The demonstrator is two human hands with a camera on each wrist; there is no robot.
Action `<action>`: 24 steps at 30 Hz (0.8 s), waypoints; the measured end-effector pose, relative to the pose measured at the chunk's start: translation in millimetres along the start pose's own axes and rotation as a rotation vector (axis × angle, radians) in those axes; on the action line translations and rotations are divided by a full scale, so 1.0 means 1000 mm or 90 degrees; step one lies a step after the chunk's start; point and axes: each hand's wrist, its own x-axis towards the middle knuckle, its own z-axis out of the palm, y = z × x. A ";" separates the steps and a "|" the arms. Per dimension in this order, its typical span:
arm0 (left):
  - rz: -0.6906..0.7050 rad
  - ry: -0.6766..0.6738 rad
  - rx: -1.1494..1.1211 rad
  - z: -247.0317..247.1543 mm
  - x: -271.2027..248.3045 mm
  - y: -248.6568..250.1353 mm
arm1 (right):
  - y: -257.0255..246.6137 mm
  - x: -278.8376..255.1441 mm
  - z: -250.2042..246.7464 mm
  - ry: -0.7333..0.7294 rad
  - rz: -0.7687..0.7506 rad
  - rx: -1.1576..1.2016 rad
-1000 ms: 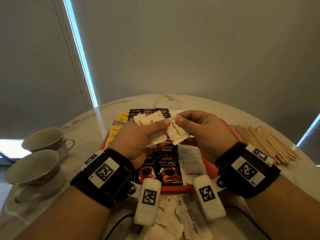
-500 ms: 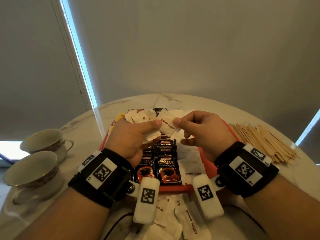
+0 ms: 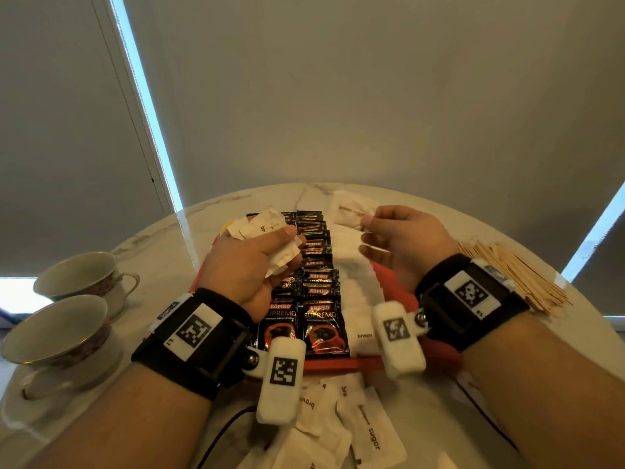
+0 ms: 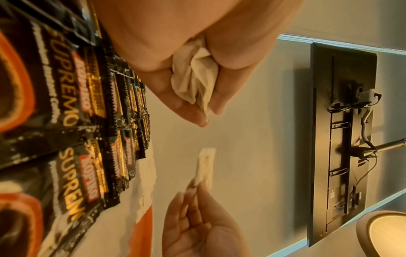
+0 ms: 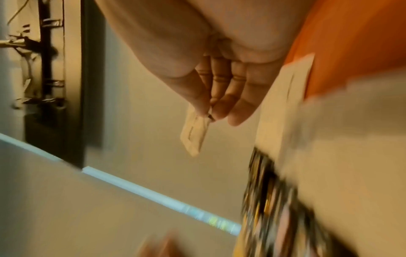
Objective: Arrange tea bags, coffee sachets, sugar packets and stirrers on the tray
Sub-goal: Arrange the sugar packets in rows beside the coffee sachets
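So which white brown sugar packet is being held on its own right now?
The single white brown sugar packet pinched by the right hand; the left hand grips a bunch.

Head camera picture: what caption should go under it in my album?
Left hand holds a bunch of sugar packets; right hand pinches one sugar packet above the red tray.

— What stands at the left of the round marble surface [image 3: 389, 194]?
— Two teacups: the near cup [image 3: 57, 328] on a saucer, the far cup [image 3: 81, 274] just behind.
— And beyond?
— Grey blinds [image 3: 338, 89], and a dark wall panel [image 4: 342, 139] with cables.
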 end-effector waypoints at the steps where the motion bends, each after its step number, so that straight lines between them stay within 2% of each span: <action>1: -0.003 0.001 0.006 -0.001 0.001 0.000 | -0.003 0.007 -0.007 0.036 0.005 -0.019; 4: -0.008 0.003 0.004 -0.001 0.002 0.000 | -0.004 0.035 -0.038 0.117 0.059 -0.133; 8: -0.008 -0.001 0.004 0.002 -0.002 0.001 | 0.003 0.059 -0.066 0.142 0.140 -0.317; 12: -0.006 0.000 0.012 0.002 -0.002 0.001 | 0.004 0.061 -0.061 0.139 0.195 -0.394; 19: -0.007 -0.004 0.020 0.002 -0.003 0.000 | 0.007 0.066 -0.056 0.128 0.225 -0.459; 24: -0.030 -0.003 0.028 0.003 -0.004 0.001 | 0.003 0.065 -0.054 0.115 0.213 -0.616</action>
